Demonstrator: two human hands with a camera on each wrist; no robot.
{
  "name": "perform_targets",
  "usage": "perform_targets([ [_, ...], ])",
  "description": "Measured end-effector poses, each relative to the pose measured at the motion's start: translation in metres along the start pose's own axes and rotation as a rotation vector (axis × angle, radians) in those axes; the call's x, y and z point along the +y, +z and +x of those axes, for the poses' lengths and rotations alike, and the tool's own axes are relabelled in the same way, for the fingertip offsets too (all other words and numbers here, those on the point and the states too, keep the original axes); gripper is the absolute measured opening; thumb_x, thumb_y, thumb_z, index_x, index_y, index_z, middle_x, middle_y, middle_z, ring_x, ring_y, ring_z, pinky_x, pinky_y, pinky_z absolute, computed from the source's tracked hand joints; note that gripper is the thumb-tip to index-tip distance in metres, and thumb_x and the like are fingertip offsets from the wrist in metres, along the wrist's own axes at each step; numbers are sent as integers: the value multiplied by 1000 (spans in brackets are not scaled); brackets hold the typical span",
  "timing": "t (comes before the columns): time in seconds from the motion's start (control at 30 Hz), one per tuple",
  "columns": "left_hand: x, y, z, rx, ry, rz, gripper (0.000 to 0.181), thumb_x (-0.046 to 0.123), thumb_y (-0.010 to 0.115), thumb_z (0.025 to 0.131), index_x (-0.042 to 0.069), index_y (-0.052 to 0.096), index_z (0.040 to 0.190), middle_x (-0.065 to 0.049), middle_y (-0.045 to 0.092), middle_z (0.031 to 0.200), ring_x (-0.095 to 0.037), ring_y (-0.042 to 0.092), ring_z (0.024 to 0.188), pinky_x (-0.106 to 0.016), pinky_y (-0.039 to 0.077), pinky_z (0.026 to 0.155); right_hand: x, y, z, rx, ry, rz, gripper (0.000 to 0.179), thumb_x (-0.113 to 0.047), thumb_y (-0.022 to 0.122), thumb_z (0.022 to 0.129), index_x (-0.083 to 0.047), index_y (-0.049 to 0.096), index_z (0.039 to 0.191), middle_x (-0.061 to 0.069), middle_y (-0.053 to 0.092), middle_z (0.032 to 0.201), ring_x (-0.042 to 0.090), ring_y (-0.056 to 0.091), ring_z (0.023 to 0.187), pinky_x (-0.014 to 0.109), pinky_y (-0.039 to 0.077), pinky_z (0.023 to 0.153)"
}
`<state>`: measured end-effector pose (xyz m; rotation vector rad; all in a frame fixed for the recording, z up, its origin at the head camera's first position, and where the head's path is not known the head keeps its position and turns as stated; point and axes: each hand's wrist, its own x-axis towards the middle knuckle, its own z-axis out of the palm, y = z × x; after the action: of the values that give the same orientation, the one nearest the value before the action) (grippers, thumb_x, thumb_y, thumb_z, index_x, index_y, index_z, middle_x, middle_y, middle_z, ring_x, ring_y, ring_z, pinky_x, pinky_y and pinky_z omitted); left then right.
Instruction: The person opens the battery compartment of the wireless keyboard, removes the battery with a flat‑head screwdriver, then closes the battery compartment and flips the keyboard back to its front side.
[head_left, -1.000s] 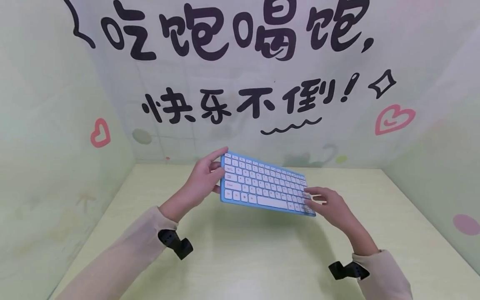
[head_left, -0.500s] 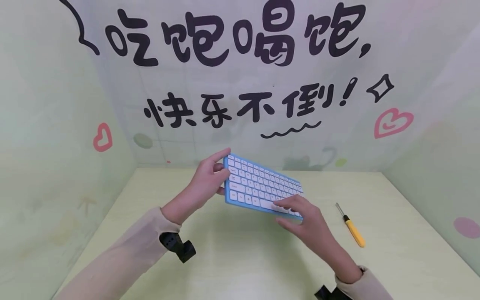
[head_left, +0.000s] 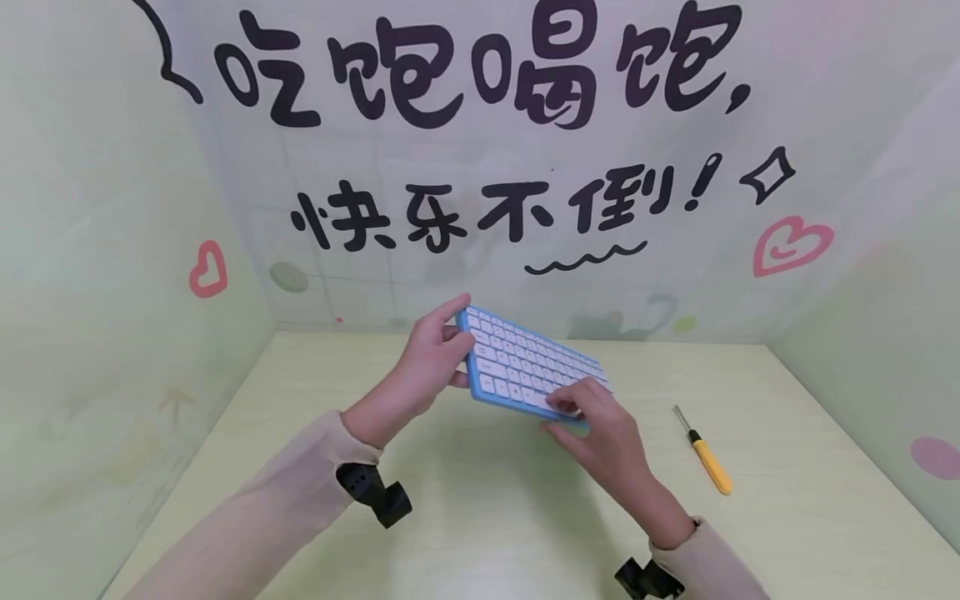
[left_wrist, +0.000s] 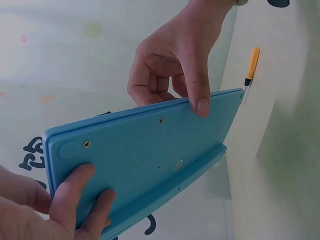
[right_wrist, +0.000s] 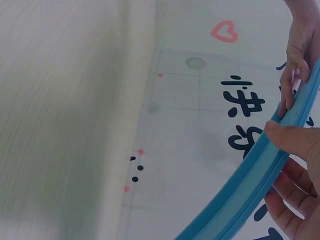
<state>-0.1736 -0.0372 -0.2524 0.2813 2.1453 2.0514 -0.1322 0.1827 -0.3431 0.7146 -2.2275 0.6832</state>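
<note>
A blue keyboard (head_left: 528, 358) with white keys is held tilted above the table, its keys towards the head camera. At its left end, my left hand (head_left: 423, 362) grips it, fingers spread behind and thumb in front. My right hand (head_left: 603, 429) pinches the near long edge right of the middle. In the left wrist view, the right thumb (left_wrist: 201, 100) lies on the blue back and the other fingers are on the key side. That back shows small screws (left_wrist: 161, 120) and a raised ridge. The right hand covers some keys.
A screwdriver (head_left: 705, 458) with a yellow handle lies on the pale table (head_left: 480, 533), to the right of the right hand. A printed back wall (head_left: 465, 292) and two side walls enclose the table.
The right hand has moved left from the keyboard's right end to its near edge and now pinches there. The screwdriver has come into view. The keyboard has turned and shifted slightly right.
</note>
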Motion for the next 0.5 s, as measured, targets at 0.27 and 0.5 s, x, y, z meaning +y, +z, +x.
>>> perform_targets([
  [0.27, 4, 12, 2, 44, 4, -97, 58, 0, 46, 90, 22, 33, 142, -16, 55, 111, -25, 63, 79, -33, 53, 55, 4, -3, 5, 115, -121, -80, 32, 4, 80, 57, -5, 63, 82, 2, 62, 79, 13, 60, 69, 24, 48, 56],
  [0.5, 12, 24, -1, 44, 15, -203, 64, -3, 48, 87, 26, 32, 142, -19, 51, 111, -26, 61, 85, -37, 54, 64, 8, -6, 10, 182, -101, -90, 27, 6, 77, 61, -2, 64, 84, 8, 63, 81, 22, 62, 73, 32, 50, 57],
])
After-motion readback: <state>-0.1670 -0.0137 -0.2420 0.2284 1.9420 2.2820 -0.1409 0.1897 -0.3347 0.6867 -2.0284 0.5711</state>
